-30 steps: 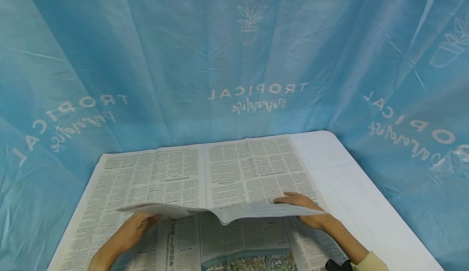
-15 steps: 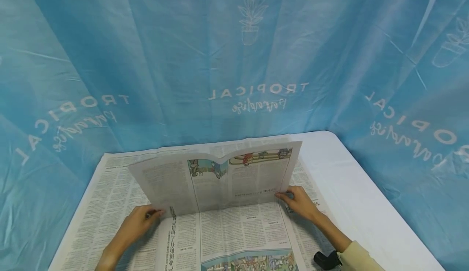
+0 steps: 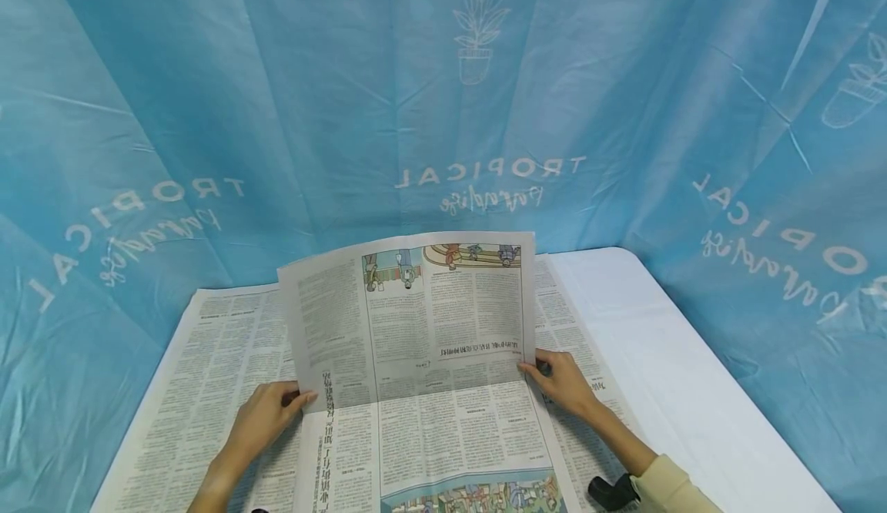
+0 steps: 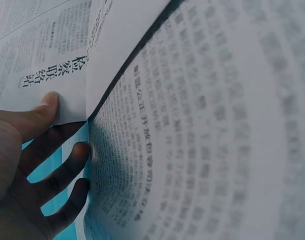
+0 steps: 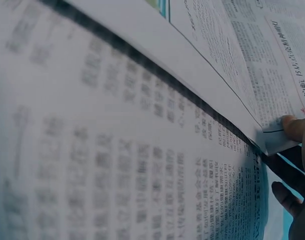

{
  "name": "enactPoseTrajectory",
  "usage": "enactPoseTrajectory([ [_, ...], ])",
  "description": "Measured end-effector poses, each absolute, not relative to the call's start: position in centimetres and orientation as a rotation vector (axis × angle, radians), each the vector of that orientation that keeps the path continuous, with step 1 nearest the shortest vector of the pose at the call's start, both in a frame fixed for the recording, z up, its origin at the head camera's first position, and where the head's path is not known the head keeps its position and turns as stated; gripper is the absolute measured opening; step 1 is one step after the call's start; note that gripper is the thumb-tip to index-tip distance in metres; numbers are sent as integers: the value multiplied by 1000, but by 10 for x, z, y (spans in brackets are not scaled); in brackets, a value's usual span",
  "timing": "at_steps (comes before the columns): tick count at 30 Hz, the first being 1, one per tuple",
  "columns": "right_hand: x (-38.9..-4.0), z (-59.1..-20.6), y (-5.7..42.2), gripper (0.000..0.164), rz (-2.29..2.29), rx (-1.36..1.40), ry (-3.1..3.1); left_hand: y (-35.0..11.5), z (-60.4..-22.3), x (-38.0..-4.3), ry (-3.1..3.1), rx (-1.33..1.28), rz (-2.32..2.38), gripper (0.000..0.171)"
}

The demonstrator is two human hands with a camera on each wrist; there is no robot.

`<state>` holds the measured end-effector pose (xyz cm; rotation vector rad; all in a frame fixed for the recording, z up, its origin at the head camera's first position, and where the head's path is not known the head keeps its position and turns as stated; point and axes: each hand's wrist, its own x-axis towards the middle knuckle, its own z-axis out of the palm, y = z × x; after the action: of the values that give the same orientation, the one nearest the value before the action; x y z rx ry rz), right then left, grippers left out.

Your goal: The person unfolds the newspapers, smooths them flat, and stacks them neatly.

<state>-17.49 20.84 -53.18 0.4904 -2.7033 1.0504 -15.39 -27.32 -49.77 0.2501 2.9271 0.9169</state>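
A newspaper (image 3: 430,428) with coloured cartoon pictures lies over a larger spread newspaper (image 3: 222,367). Its far half tilts up toward the back, creased along a line between my hands. My left hand (image 3: 263,420) pinches the left edge at this crease; in the left wrist view, its thumb (image 4: 50,100) presses on the printed face, the other fingers behind and below. On the opposite edge my right hand (image 3: 568,386) pinches the paper at the same height. The right wrist view has the right thumb (image 5: 294,128) on top of the sheet, with fingers under it.
The white table (image 3: 679,367) shows along the right side, beyond the spread newspaper. Blue curtains (image 3: 333,112) with white lettering hang behind and at both sides. A black device (image 3: 613,491) sits at the right wrist, by the sleeve.
The newspaper's far half has swung from nearly edge-on to raised and facing me, its pictures now plainly visible. Both hands keep to the side edges; the right has shifted slightly down and inward.
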Motion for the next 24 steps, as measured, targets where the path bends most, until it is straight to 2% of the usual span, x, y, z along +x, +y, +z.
enactPoseTrajectory([
  [14,-177,-530,206,9,1047,464,-2728,-271,-502,-160,2914,163,909,19],
  [20,-181,-533,206,36,1018,462,-2738,-270,-505,-161,2912,120,885,21],
  [24,-182,-535,206,40,1016,477,-2732,-268,-505,-164,2919,105,858,23],
])
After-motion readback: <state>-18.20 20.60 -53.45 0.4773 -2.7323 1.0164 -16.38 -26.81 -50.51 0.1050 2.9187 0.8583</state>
